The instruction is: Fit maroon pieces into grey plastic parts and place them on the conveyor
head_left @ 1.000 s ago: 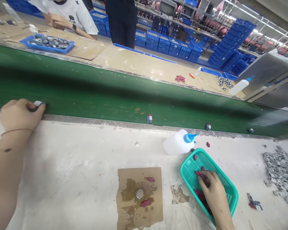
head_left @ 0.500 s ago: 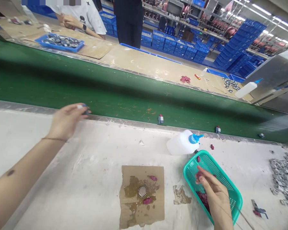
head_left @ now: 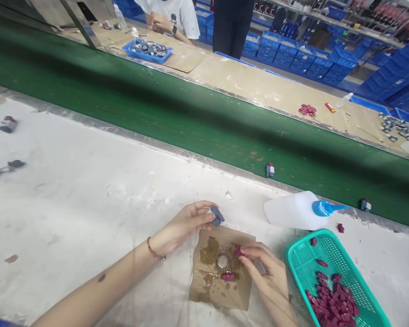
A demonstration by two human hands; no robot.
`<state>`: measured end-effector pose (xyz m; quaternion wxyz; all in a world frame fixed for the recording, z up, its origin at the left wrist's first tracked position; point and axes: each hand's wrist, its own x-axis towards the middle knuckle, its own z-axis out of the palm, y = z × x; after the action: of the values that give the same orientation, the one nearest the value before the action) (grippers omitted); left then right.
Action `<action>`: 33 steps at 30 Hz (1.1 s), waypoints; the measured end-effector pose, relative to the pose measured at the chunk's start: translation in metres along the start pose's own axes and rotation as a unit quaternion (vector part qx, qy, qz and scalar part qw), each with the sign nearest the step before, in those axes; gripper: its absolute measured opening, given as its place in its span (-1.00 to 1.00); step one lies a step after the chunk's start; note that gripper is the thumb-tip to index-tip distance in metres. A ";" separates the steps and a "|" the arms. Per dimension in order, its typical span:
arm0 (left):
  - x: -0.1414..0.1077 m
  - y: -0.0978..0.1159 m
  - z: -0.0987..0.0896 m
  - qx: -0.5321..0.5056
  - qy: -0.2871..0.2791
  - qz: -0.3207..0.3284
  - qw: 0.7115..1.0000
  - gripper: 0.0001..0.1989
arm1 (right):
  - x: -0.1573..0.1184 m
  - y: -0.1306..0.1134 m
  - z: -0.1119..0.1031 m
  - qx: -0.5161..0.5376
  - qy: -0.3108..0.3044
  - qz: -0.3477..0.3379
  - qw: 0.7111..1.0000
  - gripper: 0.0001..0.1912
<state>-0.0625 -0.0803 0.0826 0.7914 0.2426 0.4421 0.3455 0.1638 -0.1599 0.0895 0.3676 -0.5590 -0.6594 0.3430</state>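
Note:
My left hand [head_left: 191, 222] pinches a small grey-blue plastic piece [head_left: 217, 215] just above the top edge of a piece of cardboard [head_left: 218, 293]. Thumb and fingers of my right hand [head_left: 267, 274] are closed on a small dark red piece [head_left: 237, 250] at the cardboard's right side; whether it touches the cardboard I cannot tell. A second red piece [head_left: 228, 276] lies on the wet-stained cardboard, below a round bottle cap [head_left: 222, 261]. Right of my right hand stands a green basket [head_left: 293, 254] with a heap of red pieces [head_left: 334, 299].
A white bottle [head_left: 289, 211] with a blue nozzle lies behind the basket. Beyond runs a green conveyor belt [head_left: 177, 113] carrying small grey-and-red assemblies [head_left: 270, 170]. Several assembled pieces [head_left: 8, 124] lie far left. Across the belt, a person [head_left: 177, 20] sits near a blue tray [head_left: 146, 57].
My left hand has come from the belt's edge to the cardboard with the grey-blue piece. My right hand has left the basket for the cardboard. The view has shifted left.

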 end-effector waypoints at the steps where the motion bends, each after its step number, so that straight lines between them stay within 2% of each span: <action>1: -0.001 -0.006 0.001 -0.006 -0.011 -0.003 1.000 -0.55 | -0.002 0.000 0.002 -0.019 -0.012 -0.036 0.999 -0.85; 5: -0.005 -0.023 0.003 0.017 -0.033 0.014 0.999 -0.66 | -0.006 0.000 0.009 -0.066 -0.064 -0.162 0.982 -0.83; 8: -0.007 -0.031 0.004 0.037 -0.021 0.048 0.998 -0.71 | -0.008 0.000 0.013 -0.110 -0.089 -0.217 0.966 -0.77; 14: -0.010 -0.032 0.004 0.046 -0.033 0.090 0.994 -0.66 | -0.012 0.000 0.015 -0.178 -0.118 -0.231 0.949 -0.73; 20: -0.008 -0.035 -0.001 0.051 -0.058 0.072 0.994 -0.65 | -0.013 -0.001 0.016 -0.175 -0.118 -0.220 0.952 -0.70; 24: -0.007 -0.038 -0.001 0.042 -0.054 0.088 0.994 -0.69 | -0.009 -0.001 0.015 -0.086 -0.098 -0.168 0.977 -0.79; 28: -0.005 -0.040 -0.001 0.016 -0.024 0.115 0.993 -0.71 | -0.006 0.003 0.012 0.068 -0.028 -0.012 0.997 -0.93; 31: -0.004 -0.040 -0.004 -0.035 -0.009 0.142 0.989 -0.71 | -0.005 0.010 0.012 0.195 0.033 0.094 0.976 -0.89; 33: -0.003 -0.039 -0.007 -0.080 0.002 0.162 0.983 -0.70 | -0.005 0.016 0.013 0.262 0.056 0.134 0.954 -0.85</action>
<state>-0.0567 -0.1070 0.0543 0.7411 0.2464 0.3690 0.5039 0.1603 -0.1627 0.0690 0.4880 -0.5445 -0.4442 0.5178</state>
